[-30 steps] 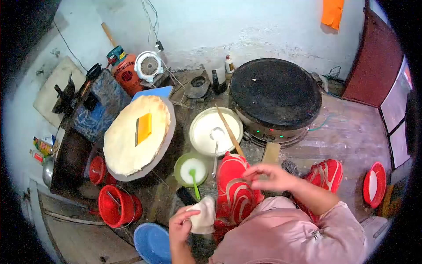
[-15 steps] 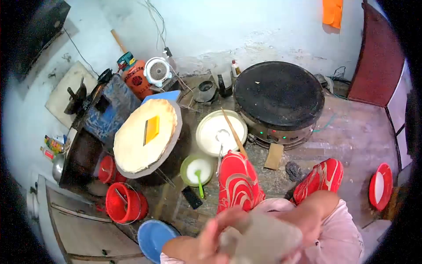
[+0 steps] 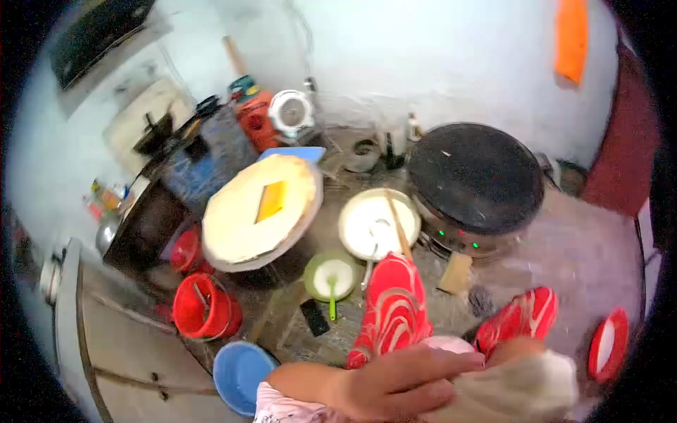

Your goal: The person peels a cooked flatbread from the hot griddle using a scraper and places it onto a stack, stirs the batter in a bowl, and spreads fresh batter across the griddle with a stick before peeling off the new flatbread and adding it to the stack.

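Low in the head view, my left hand (image 3: 398,384) stretches its fingers to the right, beside a pale, blurred cloth (image 3: 522,391). The cloth covers my right hand, whose fingers are hidden; only part of that wrist (image 3: 518,350) shows above it. The cloth appears to be held in the right hand. Both hands are over my lap, between my knees in red patterned sleeve covers or trousers (image 3: 395,303). Beyond them stand a white bowl of batter (image 3: 345,229) with a wooden stick (image 3: 398,225) and a green bowl (image 3: 310,282) with a green spoon (image 3: 333,303).
A round black griddle (image 3: 476,176) with lit lamps stands at the back right. Left of it, a yellow scraper (image 3: 270,201) lies on a stack of round flatbreads (image 3: 236,211). A red bucket (image 3: 229,321), blue basin (image 3: 243,381), phone-like black slab (image 3: 314,319) and red basin (image 3: 615,338) are around me.
My hands have moved apart; the cloth went right with the right hand, and the left hand's fingers now stretch out. The view has shifted, so the surroundings sit lower.
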Available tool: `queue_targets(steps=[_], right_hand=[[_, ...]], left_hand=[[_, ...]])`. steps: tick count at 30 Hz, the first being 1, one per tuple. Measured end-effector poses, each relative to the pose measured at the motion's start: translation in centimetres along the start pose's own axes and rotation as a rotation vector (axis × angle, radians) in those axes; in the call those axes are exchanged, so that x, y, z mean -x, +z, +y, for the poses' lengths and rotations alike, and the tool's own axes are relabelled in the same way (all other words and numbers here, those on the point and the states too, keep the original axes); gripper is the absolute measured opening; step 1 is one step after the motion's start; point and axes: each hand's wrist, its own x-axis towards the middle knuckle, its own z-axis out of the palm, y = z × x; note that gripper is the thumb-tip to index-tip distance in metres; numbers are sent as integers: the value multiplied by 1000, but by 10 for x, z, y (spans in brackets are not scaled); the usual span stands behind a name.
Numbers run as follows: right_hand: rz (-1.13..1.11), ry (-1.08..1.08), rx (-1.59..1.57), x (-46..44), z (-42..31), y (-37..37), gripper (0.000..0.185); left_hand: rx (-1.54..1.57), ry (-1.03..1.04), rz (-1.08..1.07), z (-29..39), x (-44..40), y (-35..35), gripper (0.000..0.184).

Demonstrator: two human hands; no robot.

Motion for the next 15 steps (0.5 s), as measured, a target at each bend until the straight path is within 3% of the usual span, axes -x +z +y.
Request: queue_targets(steps=[1,4,7,9,13,15], right_hand=[[15,-12,1,1,0,3,19],[43,-31,15,1,2,5,20],[35,2,16,-3,2,6,20],[38,39,22,-6,2,3,20],[46,124,72,-6,2,0,21],[55,139,86,-3,1,1,21]], left_hand=[[63,-94,22,-3,5,-1,40],[-132,723,822,13,-67,49,38],[-407,837,384,14,-69,18,40],[-483,900,247,7,-63,9,40],[-493,501,-233,15,-45,-10,43],[-443,519,-221,6,-40,-11,42]])
